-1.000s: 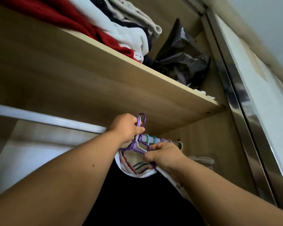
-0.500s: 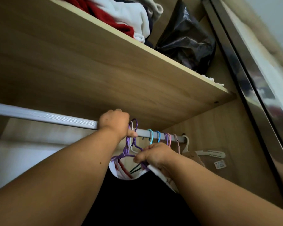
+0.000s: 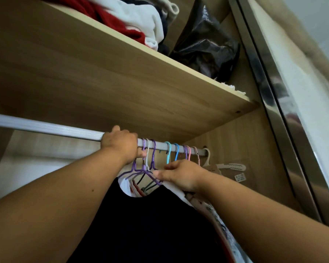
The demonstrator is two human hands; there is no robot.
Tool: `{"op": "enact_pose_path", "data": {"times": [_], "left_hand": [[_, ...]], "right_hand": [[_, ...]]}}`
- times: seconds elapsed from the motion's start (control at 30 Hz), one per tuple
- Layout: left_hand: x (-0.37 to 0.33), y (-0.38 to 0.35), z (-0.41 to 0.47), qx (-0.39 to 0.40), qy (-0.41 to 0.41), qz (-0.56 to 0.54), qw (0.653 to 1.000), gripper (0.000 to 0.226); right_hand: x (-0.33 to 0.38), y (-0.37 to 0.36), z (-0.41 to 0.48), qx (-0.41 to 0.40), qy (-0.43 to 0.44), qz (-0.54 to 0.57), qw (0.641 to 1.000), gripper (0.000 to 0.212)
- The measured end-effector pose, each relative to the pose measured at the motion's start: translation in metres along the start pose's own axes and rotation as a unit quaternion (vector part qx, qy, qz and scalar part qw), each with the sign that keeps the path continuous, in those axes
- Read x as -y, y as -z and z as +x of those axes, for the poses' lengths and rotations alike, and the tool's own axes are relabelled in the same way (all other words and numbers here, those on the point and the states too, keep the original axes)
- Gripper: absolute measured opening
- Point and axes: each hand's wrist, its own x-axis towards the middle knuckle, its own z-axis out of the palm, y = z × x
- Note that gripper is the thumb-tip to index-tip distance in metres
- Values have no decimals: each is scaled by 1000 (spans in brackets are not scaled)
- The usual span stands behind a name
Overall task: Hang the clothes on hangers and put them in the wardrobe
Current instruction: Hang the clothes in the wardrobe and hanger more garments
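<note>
Across the middle of the frame, left to centre right: ribbed silver metal rail (image 3: 46, 128), round in section, fixed under a pale wood-grain shelf (image 3: 122, 73). Left hand (image 3: 122, 144) is at centre, fingers curled over the top of the rail and gripping it, thumb low and touching the neck of the nearest hook. Just right of that hand, on the rail: purple hangers (image 3: 153, 154), thin coated wire with looped hooks, and one white hook between them. Further right along the rail, apart from these: a teal hook (image 3: 168, 151), a blue hook (image 3: 176, 150), pink hooks (image 3: 188, 152), then a beige hanger (image 3: 208, 158) of flat plastic at the rail's end. Right hand (image 3: 180, 174), centre right, is closed around the sloping right arm of the purple hangers, thumb pointing left along the wire, with white cloth under the palm. Hanging from these hangers: a white garment (image 3: 124, 185) with a rounded neckline, and in front of it a black garment (image 3: 150, 224), matte, filling the lower centre. Whether every hook is fully seated on the rail cannot be told. Upper centre, on the shelf: folded red fabric (image 3: 110, 18), fuzzy, beside soft white fabric (image 3: 141, 21). To their right sits a crumpled glossy black plastic bag (image 3: 207, 46). Right side: polished metal frame strip (image 3: 273, 92), reflective, running diagonally.
</note>
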Motion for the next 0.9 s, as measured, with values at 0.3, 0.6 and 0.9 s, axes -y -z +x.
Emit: {"op": "enact_pose_path", "data": {"times": [0.3, 0.6, 0.9], "left_hand": [[-110, 26, -108, -76, -156, -280, 944, 65], [-326, 79, -282, -14, -382, -447, 808, 52], [-590, 109, -521, 218, -523, -489, 663, 61]], "right_hand": [[-64, 97, -140, -190, 135, -375, 897, 52], [-222, 150, -426, -131, -129, -374, 909, 59], [-304, 206, -695, -95, -452, -370, 806, 61]]}}
